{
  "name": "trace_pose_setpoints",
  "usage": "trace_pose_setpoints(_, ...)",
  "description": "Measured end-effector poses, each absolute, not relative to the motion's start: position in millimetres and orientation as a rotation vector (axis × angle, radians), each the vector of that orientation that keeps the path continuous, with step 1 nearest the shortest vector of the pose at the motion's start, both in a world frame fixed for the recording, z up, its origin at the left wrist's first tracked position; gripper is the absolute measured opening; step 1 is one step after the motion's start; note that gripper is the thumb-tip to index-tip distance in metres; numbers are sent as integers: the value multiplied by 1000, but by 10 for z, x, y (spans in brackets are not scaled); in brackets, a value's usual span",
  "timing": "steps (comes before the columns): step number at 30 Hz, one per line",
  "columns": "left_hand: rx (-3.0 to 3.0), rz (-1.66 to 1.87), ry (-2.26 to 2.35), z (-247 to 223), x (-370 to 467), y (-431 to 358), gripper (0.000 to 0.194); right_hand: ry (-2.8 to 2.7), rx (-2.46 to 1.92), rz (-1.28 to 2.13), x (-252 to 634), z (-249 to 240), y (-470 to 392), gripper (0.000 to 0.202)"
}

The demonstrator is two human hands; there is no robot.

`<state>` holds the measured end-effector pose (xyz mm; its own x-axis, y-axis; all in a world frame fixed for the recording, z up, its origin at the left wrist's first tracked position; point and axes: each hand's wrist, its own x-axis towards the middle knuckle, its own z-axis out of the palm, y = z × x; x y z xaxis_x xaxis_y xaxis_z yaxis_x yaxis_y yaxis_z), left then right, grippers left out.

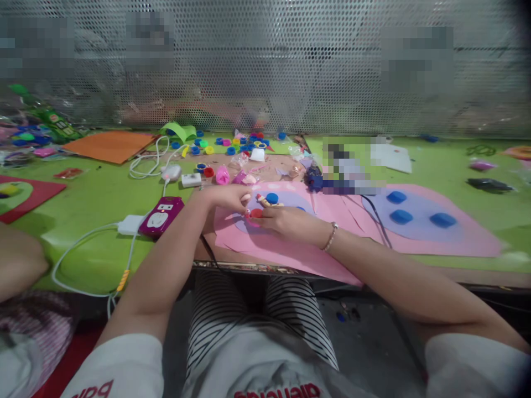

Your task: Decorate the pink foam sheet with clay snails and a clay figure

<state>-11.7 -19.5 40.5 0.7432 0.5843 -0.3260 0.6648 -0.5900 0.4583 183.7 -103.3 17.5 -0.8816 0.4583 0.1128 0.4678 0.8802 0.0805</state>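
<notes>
A silvery perforated metal panel (249,72) stands along the back of a bright green tabletop (95,193). Near the table's front edge lies a flat pink paper sheet (232,241) bearing a rounded lavender paper shape (295,200); to the right, another pink paper sheet (477,240) carries a similar lavender piece with three blue, rounded plastic caps (401,216). A large orange paper sheet (114,146) lies at the far left.

Both bare hands meet above the nearer lavender shape: the right hand (288,224) reaches in palm down, the left hand (232,198) from the other side with fingers bent. A glossy purple power socket box (161,216) sits left of them. The red round plastic cap (256,215) is on the lavender shape, between the hands, right fingertips at its edge; whether either hand pinches anything, I cannot tell. Just behind it is a single blue round cap (272,198).
</notes>
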Motion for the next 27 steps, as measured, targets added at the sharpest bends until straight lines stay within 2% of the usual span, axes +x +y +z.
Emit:
trace_pose_setpoints(11, 2293, -132, 919, 358, -144, -148, 21, -2976, -712, -320, 1801, 182, -1075, 34)
trace_pose_setpoints(20, 2249, -120, 941, 278, -163, -72, 31, -2986, -752, -300, 1803, 191, -1077, 34)
trace_pose_setpoints(27, 2257, -123, 920, 247, -160, -53, 30, -2982, -771, -204, 1815, 164, -1070, 37)
